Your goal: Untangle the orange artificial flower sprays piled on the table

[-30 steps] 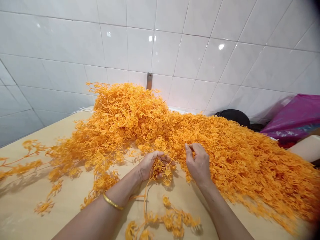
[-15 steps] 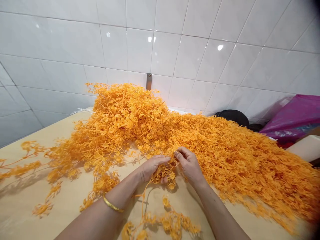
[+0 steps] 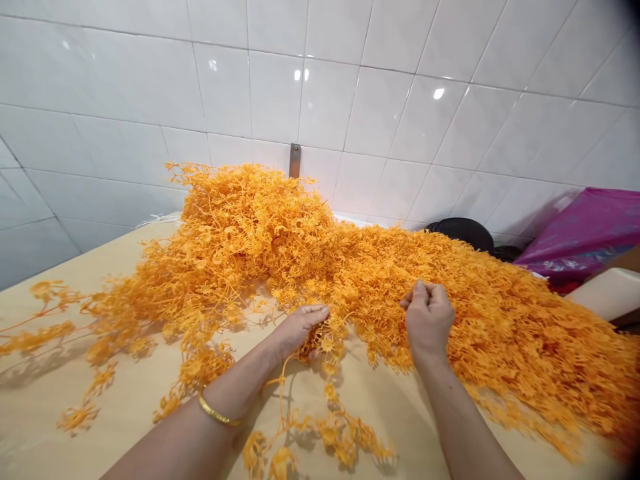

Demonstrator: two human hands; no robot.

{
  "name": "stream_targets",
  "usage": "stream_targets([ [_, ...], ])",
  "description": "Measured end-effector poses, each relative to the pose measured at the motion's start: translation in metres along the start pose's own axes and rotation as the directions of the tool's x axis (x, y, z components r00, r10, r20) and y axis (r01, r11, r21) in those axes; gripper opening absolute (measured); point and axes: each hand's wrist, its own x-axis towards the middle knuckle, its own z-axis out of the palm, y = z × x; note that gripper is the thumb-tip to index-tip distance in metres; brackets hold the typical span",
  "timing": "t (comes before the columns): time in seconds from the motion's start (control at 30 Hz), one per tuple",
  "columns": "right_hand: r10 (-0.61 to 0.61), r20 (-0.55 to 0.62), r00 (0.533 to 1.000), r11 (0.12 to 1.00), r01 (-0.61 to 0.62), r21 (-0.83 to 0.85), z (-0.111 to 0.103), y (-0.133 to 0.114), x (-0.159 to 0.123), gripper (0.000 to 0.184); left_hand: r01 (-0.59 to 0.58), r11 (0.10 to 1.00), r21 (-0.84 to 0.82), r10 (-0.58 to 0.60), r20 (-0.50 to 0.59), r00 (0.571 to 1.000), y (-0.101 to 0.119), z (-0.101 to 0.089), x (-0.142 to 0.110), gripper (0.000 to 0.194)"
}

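Note:
My left hand (image 3: pixel 295 331) is closed on an orange plastic flower sprig (image 3: pixel 328 347), thumb on top; small spiky blossoms hang from the grip. A thin stem curves down from this hand to a looser branch of blossoms (image 3: pixel 345 437) near the front edge of the view. Apart from it, to the right, my right hand (image 3: pixel 429 320) is held with thumb and fingers pinched together, in front of a broad pile of orange sprigs (image 3: pixel 500 327). What those fingers hold, if anything, is too small to make out.
A taller heap of orange sprigs (image 3: pixel 250 227) stands at the back of the beige table (image 3: pixel 125 413). Loose sprigs (image 3: pixel 77 417) lie at left. Behind are a white tiled wall (image 3: pixel 330 93), a metal bracket (image 3: pixel 295 160), a black round object (image 3: pixel 463 233) and purple plastic (image 3: pixel 580 233).
My right hand came in to the sprig beside my left hand, then pulled away to the right and slightly up. The left hand stays on the sprig, whose blossoms now hang lower.

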Motion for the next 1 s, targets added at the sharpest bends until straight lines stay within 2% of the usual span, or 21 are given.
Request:
stream_targets([
  [0.07,-0.009,0.123,0.992,0.997,0.0,0.075,0.001,-0.001,-0.003,0.023,-0.008,0.999,-0.033,0.006,-0.051,0.999,0.001,0.002,0.0,0.031],
  [0.17,-0.136,0.327,0.935,0.99,0.111,0.092,0.008,-0.009,-0.017,0.026,-0.036,0.999,-0.031,0.034,-0.036,0.999,0.001,0.006,0.001,0.029],
  [0.27,-0.263,0.466,0.845,0.963,0.256,0.079,0.015,-0.017,-0.028,0.024,-0.062,0.998,-0.021,0.063,0.019,0.998,0.001,0.008,0.001,0.03],
  [0.4,-0.294,0.655,0.696,0.938,0.341,0.057,0.019,-0.018,-0.033,0.023,-0.088,0.995,-0.046,0.089,0.037,0.995,0.0,0.008,0.001,0.03],
  [0.47,-0.296,0.702,0.648,0.932,0.358,0.062,0.02,-0.018,-0.036,0.019,-0.094,0.995,-0.038,0.096,0.059,0.994,-0.001,0.008,0.0,0.03],
  [0.5,-0.3,0.708,0.64,0.929,0.363,0.065,0.02,-0.018,-0.037,0.016,-0.093,0.995,-0.028,0.094,0.075,0.993,-0.001,0.008,0.0,0.03],
  [0.63,-0.333,0.689,0.644,0.924,0.367,0.104,0.022,-0.017,-0.038,0.012,-0.082,0.996,0.016,0.08,0.124,0.989,0.001,0.008,0.0,0.032],
  [0.73,-0.379,0.673,0.636,0.905,0.405,0.127,0.023,-0.014,-0.037,0.022,-0.092,0.994,0.059,0.085,0.113,0.99,0.001,0.008,0.0,0.034],
  [0.8,-0.378,0.621,0.687,0.9,0.43,0.073,0.024,-0.011,-0.036,0.026,-0.102,0.99,0.1,0.092,0.106,0.99,0.0,0.008,0.001,0.036],
  [0.9,-0.34,0.496,0.799,0.906,0.42,-0.056,0.025,-0.009,-0.037,0.025,-0.134,0.976,0.17,0.112,0.133,0.985,-0.003,0.007,0.001,0.038],
  [1.0,-0.307,0.427,0.851,0.918,0.383,-0.103,0.028,-0.009,-0.04,0.026,-0.143,0.969,0.201,0.115,0.146,0.983,-0.005,0.007,0.002,0.038],
])
